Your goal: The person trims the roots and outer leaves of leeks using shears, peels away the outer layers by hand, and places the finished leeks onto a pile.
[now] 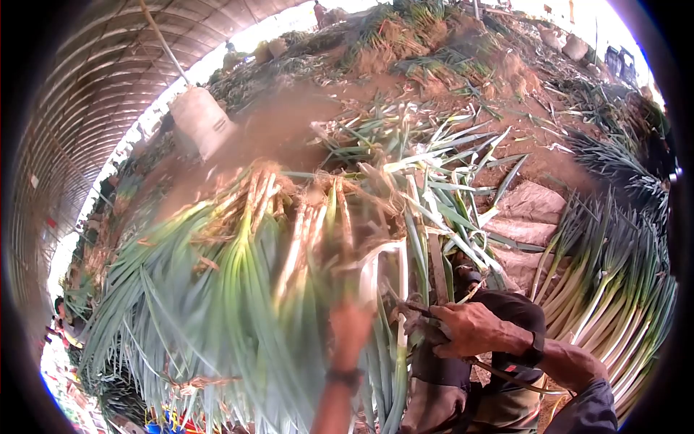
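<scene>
My left hand (350,327) is smeared by motion over the front of a heap of leeks (246,282). It is right at a pale leaf strip (370,275), and its fingers are too blurred to read. My right hand (470,329) is closed round a dark handheld tool (419,309), whose kind I cannot tell. A thin brown hose-like line (506,377) runs below that hand. Between the two hands a pale leek stalk (402,289) stands upright. The heaped leeks have roots and pale stems at the far end, green leaves toward me.
Cleaned leeks (614,289) lie in a pile at the right, beside stacked pale sacks (528,217). Loose trimmed leaves (448,173) litter the ground ahead. A full white sack (202,123) stands at the back left, near a pole. More leeks (405,32) are piled farther back.
</scene>
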A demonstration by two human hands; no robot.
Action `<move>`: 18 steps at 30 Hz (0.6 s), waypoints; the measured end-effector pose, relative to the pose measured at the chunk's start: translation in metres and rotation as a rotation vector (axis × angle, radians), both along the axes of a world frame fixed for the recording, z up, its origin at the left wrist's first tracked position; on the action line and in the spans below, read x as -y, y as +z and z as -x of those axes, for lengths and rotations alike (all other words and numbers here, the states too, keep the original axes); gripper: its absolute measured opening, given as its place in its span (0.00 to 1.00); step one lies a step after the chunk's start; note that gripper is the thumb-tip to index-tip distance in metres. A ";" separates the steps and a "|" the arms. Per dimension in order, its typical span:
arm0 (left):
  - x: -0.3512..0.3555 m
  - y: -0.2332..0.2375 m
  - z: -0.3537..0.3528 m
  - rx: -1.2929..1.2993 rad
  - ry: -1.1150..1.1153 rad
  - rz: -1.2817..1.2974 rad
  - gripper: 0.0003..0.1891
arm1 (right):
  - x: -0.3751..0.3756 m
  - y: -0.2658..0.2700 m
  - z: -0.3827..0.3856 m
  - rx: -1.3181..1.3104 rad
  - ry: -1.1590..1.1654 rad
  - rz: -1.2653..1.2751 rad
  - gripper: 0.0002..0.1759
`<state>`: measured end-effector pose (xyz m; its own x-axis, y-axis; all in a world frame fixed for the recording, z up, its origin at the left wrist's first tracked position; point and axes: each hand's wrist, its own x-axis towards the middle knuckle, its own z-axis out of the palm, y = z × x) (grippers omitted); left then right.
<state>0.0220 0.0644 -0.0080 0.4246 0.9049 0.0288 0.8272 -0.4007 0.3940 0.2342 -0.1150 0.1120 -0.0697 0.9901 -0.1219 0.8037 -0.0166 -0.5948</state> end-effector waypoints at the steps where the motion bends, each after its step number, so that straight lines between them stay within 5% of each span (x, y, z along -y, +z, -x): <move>1: -0.010 -0.011 -0.006 -0.058 -0.018 0.048 0.23 | -0.002 -0.001 0.002 -0.003 -0.028 -0.004 0.44; 4: -0.020 -0.068 -0.014 0.027 -0.229 0.212 0.24 | -0.014 0.000 0.002 -0.048 -0.056 -0.015 0.43; 8: 0.004 -0.076 -0.012 0.230 -0.537 0.079 0.15 | -0.031 0.003 0.003 -0.132 0.024 0.018 0.39; 13: -0.014 -0.077 0.005 0.001 -0.239 -0.039 0.14 | -0.064 0.000 0.015 0.004 0.033 0.022 0.36; 14: -0.024 -0.071 0.014 -0.099 -0.358 -0.446 0.12 | -0.066 0.000 0.017 0.022 0.036 0.034 0.35; 18: -0.036 -0.060 0.006 -0.028 0.007 -0.330 0.16 | -0.064 -0.011 0.019 0.022 0.099 -0.020 0.36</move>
<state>0.0165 0.0999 -0.0679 0.4229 0.8518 0.3092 0.8392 -0.4969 0.2211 0.2148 -0.0513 0.1007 -0.1645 0.9808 -0.1049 0.8135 0.0748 -0.5767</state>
